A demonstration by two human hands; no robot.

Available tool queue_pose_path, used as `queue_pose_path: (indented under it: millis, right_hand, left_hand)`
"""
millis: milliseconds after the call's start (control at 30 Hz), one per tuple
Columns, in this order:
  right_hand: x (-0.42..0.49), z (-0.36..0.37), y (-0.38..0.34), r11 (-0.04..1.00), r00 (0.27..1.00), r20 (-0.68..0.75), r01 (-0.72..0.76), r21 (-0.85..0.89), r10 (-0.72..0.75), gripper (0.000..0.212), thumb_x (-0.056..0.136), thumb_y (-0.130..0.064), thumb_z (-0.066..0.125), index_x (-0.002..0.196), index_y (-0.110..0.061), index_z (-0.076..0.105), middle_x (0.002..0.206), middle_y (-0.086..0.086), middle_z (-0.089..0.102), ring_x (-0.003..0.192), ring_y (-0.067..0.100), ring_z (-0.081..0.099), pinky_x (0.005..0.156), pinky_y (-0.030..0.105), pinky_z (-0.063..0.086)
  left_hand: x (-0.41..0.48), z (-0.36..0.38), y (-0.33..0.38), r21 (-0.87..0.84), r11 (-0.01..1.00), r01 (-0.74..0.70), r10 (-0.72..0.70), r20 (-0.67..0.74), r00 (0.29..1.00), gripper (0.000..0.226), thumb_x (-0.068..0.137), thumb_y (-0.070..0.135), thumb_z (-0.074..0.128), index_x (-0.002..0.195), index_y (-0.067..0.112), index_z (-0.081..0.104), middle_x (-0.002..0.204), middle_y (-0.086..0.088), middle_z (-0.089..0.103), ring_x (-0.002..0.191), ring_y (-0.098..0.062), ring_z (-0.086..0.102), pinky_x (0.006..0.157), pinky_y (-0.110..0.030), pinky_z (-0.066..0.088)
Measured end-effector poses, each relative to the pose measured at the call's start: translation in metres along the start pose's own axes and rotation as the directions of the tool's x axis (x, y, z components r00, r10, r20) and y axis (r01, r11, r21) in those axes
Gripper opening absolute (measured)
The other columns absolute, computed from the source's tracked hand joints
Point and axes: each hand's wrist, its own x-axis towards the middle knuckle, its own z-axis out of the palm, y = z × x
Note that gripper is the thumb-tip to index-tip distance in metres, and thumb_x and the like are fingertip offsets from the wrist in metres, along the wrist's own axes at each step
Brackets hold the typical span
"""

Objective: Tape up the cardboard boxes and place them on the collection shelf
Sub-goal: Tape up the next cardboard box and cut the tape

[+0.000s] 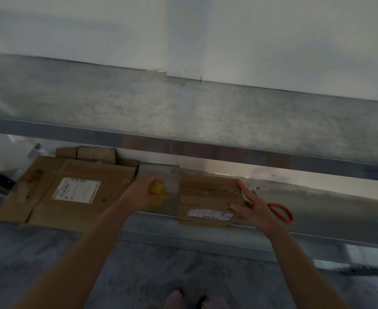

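A small cardboard box (207, 199) with a white label lies on the lower metal shelf (317, 210), its front edge over the shelf's lip. My right hand (254, 205) rests against the box's right side with straight fingers. My left hand (142, 192) grips a yellow tape roll (156, 188) just left of the box. A clear strip of tape (172, 186) stretches from the roll to the box's top left edge.
Flattened cardboard boxes (72, 192) with a white label lie on the shelf to the left. Orange-handled scissors (281, 211) lie right of the box. An upper metal shelf (183, 112) spans above, against a white wall. Grey floor lies below.
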Motion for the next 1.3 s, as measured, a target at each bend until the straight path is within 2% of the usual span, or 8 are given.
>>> queue_pose_path:
  millis: [133,333,467,600,800,900,1133,1300]
  right_hand:
    - [-0.002,0.001,0.000,0.999,1.000,-0.011,0.016,-0.038,-0.016,0.081,0.081,-0.023,0.074,0.148,-0.044,0.031,0.133,-0.018,0.050,0.122,0.014,0.057,0.094,0.041,0.055]
    - [-0.009,0.003,-0.006,0.940,0.998,0.015,0.065,-0.334,-0.064,0.087,0.074,-0.070,0.063,0.146,-0.057,0.016,0.150,-0.008,0.035,0.137,0.018,0.039,0.108,0.046,0.044]
    - [-0.017,-0.003,-0.009,0.743,0.993,-0.026,0.071,-0.666,-0.118,0.089,0.072,-0.087,0.037,0.145,-0.056,-0.003,0.163,-0.005,0.006,0.149,0.023,0.010,0.118,0.053,0.022]
    - [-0.031,-0.020,-0.007,0.468,0.971,-0.017,0.100,-0.878,-0.239,0.092,0.074,-0.090,0.000,0.152,-0.043,0.000,0.164,-0.005,0.003,0.151,0.020,-0.004,0.121,0.051,0.015]
    - [-0.038,-0.065,0.046,0.351,0.951,-0.190,-0.096,-0.931,-0.245,0.058,0.099,-0.053,0.032,0.152,-0.030,0.026,0.159,0.001,0.026,0.150,0.026,0.014,0.121,0.048,0.017]
    - [-0.034,-0.083,0.076,0.347,0.964,-0.233,-0.176,-0.921,-0.130,0.064,0.092,-0.057,0.024,0.145,-0.025,0.040,0.150,0.000,0.041,0.143,0.026,0.029,0.116,0.044,0.029]
    - [-0.012,-0.081,0.092,0.490,0.931,-0.363,-0.297,-0.820,-0.043,0.052,0.093,-0.044,0.055,0.135,-0.016,0.044,0.134,0.009,0.049,0.121,0.028,0.046,0.098,0.040,0.043]
    - [-0.006,-0.088,0.090,0.348,0.895,-0.446,-0.428,-0.834,0.032,0.063,0.089,-0.064,0.049,0.121,-0.010,0.048,0.119,0.010,0.057,0.109,0.027,0.057,0.089,0.036,0.047]
  left_hand:
    - [-0.002,-0.008,0.007,-0.150,0.988,0.022,-0.012,0.067,0.998,0.030,0.083,0.022,0.073,0.109,0.025,0.057,0.111,0.004,0.056,0.099,-0.011,0.055,0.081,-0.024,0.050]
    - [0.002,-0.014,0.004,0.099,0.994,-0.055,0.046,0.092,0.995,0.031,0.085,0.022,0.072,0.112,0.028,0.057,0.117,0.003,0.050,0.103,-0.014,0.050,0.081,-0.021,0.038]
    - [0.003,-0.011,0.015,0.147,0.986,-0.083,0.078,0.037,0.996,0.031,0.084,0.022,0.072,0.112,0.023,0.059,0.114,0.002,0.050,0.103,-0.014,0.050,0.085,-0.024,0.039]
    - [0.003,-0.013,0.027,0.184,0.977,-0.108,0.104,0.031,0.994,0.031,0.082,0.025,0.074,0.107,0.030,0.057,0.109,0.009,0.051,0.103,-0.013,0.051,0.087,-0.027,0.042]
    - [0.000,-0.010,0.041,0.160,0.985,-0.065,0.072,-0.039,0.997,0.034,0.080,0.023,0.076,0.111,0.025,0.061,0.110,0.007,0.054,0.101,-0.011,0.051,0.083,-0.023,0.039]
    - [-0.008,-0.002,0.045,0.173,0.985,-0.012,0.026,-0.080,0.996,0.033,0.082,0.022,0.075,0.111,0.025,0.061,0.109,0.006,0.056,0.099,-0.012,0.053,0.081,-0.024,0.040]
    - [-0.027,0.003,0.037,0.201,0.973,0.117,-0.093,-0.123,0.988,0.029,0.080,0.024,0.076,0.102,0.029,0.058,0.105,0.002,0.060,0.096,-0.019,0.057,0.077,-0.031,0.045]
    - [-0.033,-0.001,0.038,0.233,0.962,0.142,-0.116,-0.122,0.986,0.030,0.081,0.024,0.075,0.105,0.029,0.058,0.108,0.003,0.057,0.099,-0.018,0.054,0.078,-0.030,0.041]
